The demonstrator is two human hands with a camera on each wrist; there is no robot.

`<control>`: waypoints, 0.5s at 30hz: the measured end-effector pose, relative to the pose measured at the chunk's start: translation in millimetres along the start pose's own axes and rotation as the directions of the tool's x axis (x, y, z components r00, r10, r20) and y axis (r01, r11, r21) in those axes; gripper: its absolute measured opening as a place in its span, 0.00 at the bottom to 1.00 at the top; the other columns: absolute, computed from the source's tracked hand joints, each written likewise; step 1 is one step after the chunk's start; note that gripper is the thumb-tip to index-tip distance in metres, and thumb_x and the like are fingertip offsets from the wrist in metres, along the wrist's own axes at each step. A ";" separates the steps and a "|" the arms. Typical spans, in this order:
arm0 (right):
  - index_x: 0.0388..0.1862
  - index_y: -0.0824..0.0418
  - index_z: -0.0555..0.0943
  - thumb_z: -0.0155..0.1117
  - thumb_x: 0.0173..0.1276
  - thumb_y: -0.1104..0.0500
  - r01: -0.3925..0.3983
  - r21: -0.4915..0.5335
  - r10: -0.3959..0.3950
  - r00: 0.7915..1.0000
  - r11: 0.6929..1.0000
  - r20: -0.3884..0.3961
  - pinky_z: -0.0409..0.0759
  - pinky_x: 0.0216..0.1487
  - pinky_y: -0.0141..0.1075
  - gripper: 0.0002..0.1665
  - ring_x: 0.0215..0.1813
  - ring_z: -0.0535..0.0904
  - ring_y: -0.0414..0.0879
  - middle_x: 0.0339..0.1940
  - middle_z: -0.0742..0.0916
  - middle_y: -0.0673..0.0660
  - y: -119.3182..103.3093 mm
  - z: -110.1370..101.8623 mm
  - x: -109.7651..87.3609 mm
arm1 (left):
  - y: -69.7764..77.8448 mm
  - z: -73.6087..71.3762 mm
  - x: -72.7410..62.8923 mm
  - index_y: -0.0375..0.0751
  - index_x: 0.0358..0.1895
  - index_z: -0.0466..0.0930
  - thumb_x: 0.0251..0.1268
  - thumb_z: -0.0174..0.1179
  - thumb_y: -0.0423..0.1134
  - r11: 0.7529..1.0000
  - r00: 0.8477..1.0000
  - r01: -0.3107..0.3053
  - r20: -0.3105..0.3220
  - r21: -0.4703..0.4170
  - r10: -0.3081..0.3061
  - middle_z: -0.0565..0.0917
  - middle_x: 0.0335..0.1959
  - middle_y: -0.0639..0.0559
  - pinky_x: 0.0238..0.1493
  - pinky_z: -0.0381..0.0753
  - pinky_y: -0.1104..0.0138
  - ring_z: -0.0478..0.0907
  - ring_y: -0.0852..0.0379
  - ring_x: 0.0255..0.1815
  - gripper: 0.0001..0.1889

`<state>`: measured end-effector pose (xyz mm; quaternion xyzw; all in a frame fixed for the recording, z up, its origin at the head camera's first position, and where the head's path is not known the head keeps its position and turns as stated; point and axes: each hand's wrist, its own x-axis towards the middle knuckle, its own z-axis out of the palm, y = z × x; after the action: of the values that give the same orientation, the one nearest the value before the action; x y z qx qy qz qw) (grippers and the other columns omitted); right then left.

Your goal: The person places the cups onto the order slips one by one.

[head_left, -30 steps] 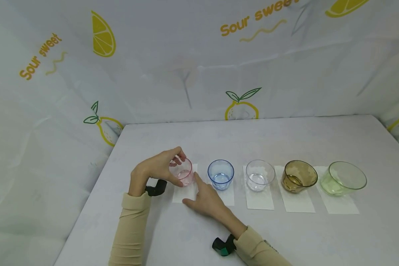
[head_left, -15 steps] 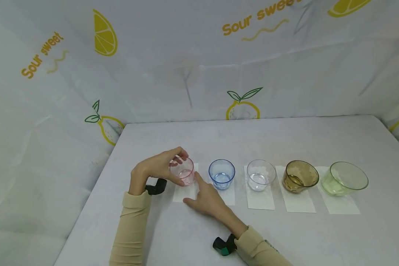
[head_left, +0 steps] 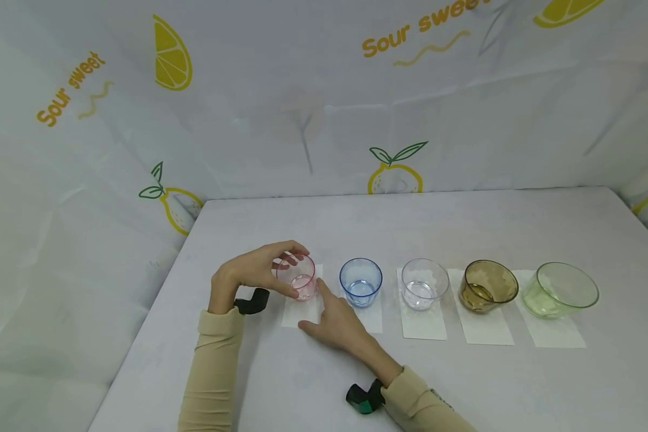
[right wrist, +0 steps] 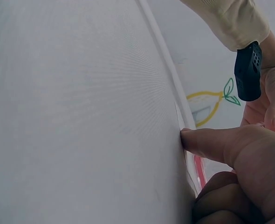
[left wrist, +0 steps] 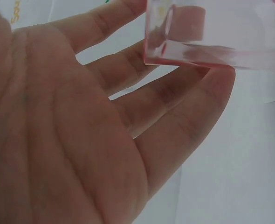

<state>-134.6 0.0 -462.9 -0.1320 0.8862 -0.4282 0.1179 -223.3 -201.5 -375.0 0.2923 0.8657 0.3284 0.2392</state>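
My left hand [head_left: 256, 268] grips a small pink-tinted glass [head_left: 302, 288], thumb at its near side and fingers round its far rim. In the left wrist view the glass [left wrist: 221, 56] shows close up, with fingertips [left wrist: 221, 81] along its edge. Under it lies a strip of white paper [head_left: 298, 318]. My right hand [head_left: 337, 321] rests on the paper's right side, index finger straight beside the glass and thumb at the near end. The right wrist view shows the thumb [right wrist: 207, 141] pressing down at the paper's edge, the other fingers tucked under.
To the right stand a blue glass [head_left: 360, 285], a clear glass [head_left: 422, 285], a brown glass [head_left: 483, 291] and a green glass [head_left: 558, 294] in a row, each on a white paper strip. A curtain with lemon prints [head_left: 395, 179] hangs behind the table [head_left: 248, 228].
My left fingers reach slightly farther right over the far rim of the pink glass. The right hand stays in place; the whole head view has shifted a little.
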 end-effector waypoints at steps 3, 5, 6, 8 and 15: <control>0.79 0.71 0.58 0.77 0.60 0.49 -0.009 0.001 0.009 1.000 1.000 0.004 0.86 0.51 0.51 0.58 0.32 0.80 0.46 0.20 0.82 0.55 0.4 -0.6 0.8 | -0.4 0.5 1.3 0.44 0.67 0.72 0.50 0.80 0.41 1.000 1.000 0.010 0.000 0.001 -0.010 0.78 0.65 0.48 0.70 0.76 0.50 0.77 0.47 0.65 0.39; 0.80 0.71 0.57 0.76 0.61 0.49 -0.014 0.004 0.014 1.000 1.000 0.006 0.86 0.50 0.50 0.58 0.32 0.81 0.47 0.22 0.83 0.57 0.3 -1.4 0.8 | -0.7 0.8 1.9 0.44 0.67 0.72 0.50 0.80 0.42 1.000 1.000 0.011 0.000 0.000 -0.011 0.78 0.65 0.48 0.70 0.76 0.50 0.77 0.47 0.65 0.39; 0.80 0.71 0.57 0.76 0.61 0.49 -0.016 0.002 0.016 1.000 1.000 0.006 0.86 0.50 0.50 0.58 0.34 0.82 0.48 0.24 0.84 0.59 0.4 -1.4 0.5 | -0.8 1.0 2.1 0.44 0.67 0.72 0.50 0.80 0.42 1.000 1.000 0.009 -0.001 0.001 -0.009 0.78 0.65 0.48 0.70 0.76 0.50 0.76 0.47 0.65 0.39; 0.79 0.72 0.57 0.76 0.61 0.49 -0.007 0.006 0.007 1.000 1.000 0.002 0.86 0.51 0.50 0.58 0.37 0.85 0.50 0.28 0.86 0.62 0.5 -1.6 -1.1 | -1.1 1.5 2.1 0.43 0.68 0.71 0.51 0.80 0.43 1.000 1.000 0.004 -0.003 0.005 -0.004 0.78 0.65 0.48 0.71 0.75 0.50 0.76 0.47 0.65 0.40; 0.79 0.72 0.58 0.74 0.63 0.51 0.064 -0.013 -0.064 0.998 0.998 -0.015 0.73 0.26 0.33 0.54 0.23 0.72 0.42 0.16 0.77 0.51 -2.5 -7.7 -20.7 | 0.6 2.6 1.9 0.41 0.71 0.68 0.53 0.78 0.43 0.999 0.998 -0.043 -0.036 0.023 0.043 0.75 0.68 0.43 0.74 0.72 0.48 0.74 0.44 0.68 0.41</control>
<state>-117.4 11.0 -454.3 -0.1579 0.8850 -0.4272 0.0964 -222.9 -198.8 -376.7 0.3075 0.8671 0.3289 0.2131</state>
